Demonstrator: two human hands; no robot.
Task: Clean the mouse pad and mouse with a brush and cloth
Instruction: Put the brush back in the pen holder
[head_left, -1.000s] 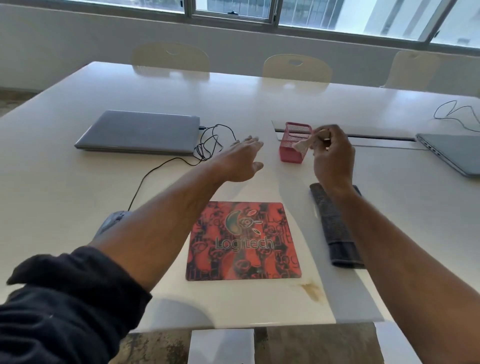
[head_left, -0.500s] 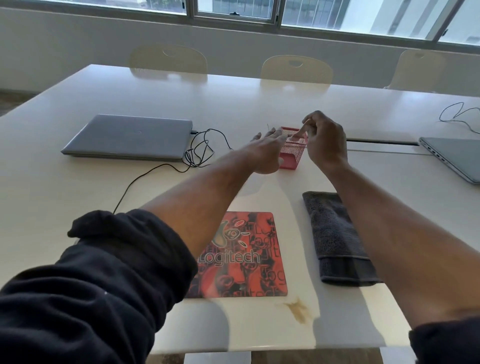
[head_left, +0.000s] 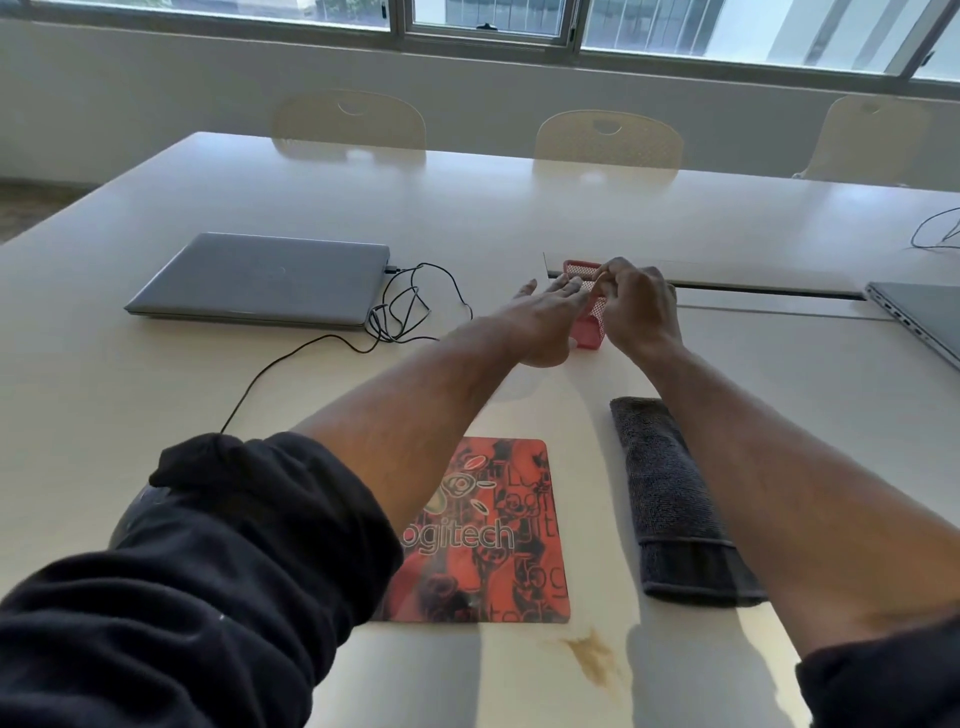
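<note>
Head view: we saw the left hand (head_left: 545, 317), fingers straight and together, against the red mesh holder (head_left: 589, 325) at 12 o'clock; the right hand (head_left: 636, 306) pinched something above it, what we could not tell. The mouse pad (head_left: 483, 535) lay at 6 o'clock, the folded cloth (head_left: 670, 499) just beside it at 3 o'clock.

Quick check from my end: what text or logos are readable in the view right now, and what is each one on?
"ogitech": large pale lettering across the mouse pad; its first letter is hidden behind the left forearm.
Fainter dark repeats of the same word in the pad's pattern: only fragments show, too broken to read.
Closed laptop left of the red mesh holder: a faint mark on the lid, too small to read.
Nothing else legible.
</note>
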